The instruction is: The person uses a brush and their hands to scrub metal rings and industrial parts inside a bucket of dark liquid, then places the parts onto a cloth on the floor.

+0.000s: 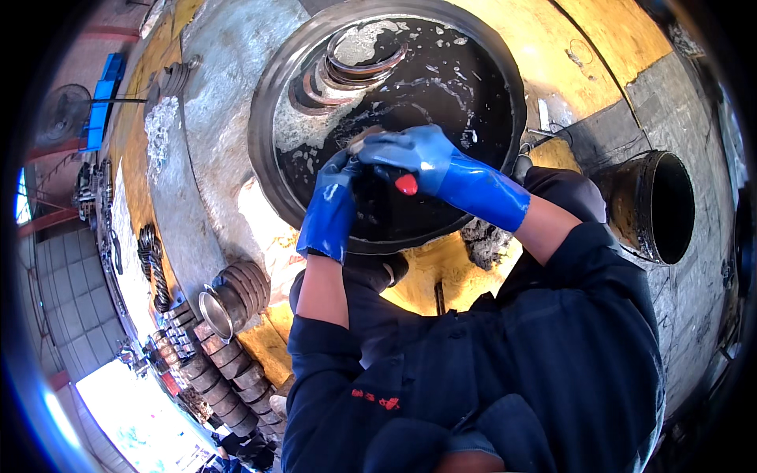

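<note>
Two blue-gloved hands are touching each other over a round tub [512,106] of dark liquid [438,91]. The right hand [410,151] is closing its grip around a red-ended object [406,184], which is showing just below it. The left hand [337,180] is bending its fingers; I cannot tell whether its grip is pinching anything. Metal rings [367,77] are lying beyond, amid pale foam [293,124].

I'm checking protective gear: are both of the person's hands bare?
No, the left hand and right hand wear blue gloves that reach past the wrists.
</note>
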Demonstrator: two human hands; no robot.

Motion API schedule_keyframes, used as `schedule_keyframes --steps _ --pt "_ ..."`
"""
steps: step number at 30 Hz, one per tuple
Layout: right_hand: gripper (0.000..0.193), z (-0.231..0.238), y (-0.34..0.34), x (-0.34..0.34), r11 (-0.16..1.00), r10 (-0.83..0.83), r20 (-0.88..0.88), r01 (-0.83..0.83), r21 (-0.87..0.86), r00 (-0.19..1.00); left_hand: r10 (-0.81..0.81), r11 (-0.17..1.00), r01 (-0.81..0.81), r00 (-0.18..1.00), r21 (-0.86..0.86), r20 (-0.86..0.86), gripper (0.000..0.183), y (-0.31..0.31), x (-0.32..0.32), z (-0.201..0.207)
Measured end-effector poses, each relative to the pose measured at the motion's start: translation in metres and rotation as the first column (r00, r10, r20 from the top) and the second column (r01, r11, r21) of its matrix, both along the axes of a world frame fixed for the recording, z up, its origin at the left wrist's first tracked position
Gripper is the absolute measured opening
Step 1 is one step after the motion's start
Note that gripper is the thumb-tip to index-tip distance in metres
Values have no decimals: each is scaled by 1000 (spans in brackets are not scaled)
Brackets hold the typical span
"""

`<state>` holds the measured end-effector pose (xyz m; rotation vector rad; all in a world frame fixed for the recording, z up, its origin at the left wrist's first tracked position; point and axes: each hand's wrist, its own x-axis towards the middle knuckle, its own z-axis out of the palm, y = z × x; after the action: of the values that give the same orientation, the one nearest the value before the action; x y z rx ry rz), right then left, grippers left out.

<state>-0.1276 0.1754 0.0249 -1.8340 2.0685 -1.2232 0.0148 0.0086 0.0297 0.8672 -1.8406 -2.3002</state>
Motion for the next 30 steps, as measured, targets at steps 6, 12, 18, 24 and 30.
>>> schedule_keyframes --steps 6,12,18,24,30 --pt "30 -20 -2 -8 965 -258 173 243 101 951 74 992 -58 986 -109 152 36 -1 -2 -2" --pt "32 -11 -7 -7 997 -70 113 74 -32 991 36 961 -7 994 -277 102 36 -1 -2 1" --pt "25 -18 -3 -7 910 -412 504 315 269 759 98 977 -79 991 -200 86 35 -5 -2 -12" --pt "29 -20 -7 -19 785 -592 655 155 599 469 147 974 -149 989 -169 -22 33 -14 3 -28" --pt "33 -15 -3 -33 801 -596 708 226 554 378 145 988 -135 979 -78 147 36 -14 -2 -27"
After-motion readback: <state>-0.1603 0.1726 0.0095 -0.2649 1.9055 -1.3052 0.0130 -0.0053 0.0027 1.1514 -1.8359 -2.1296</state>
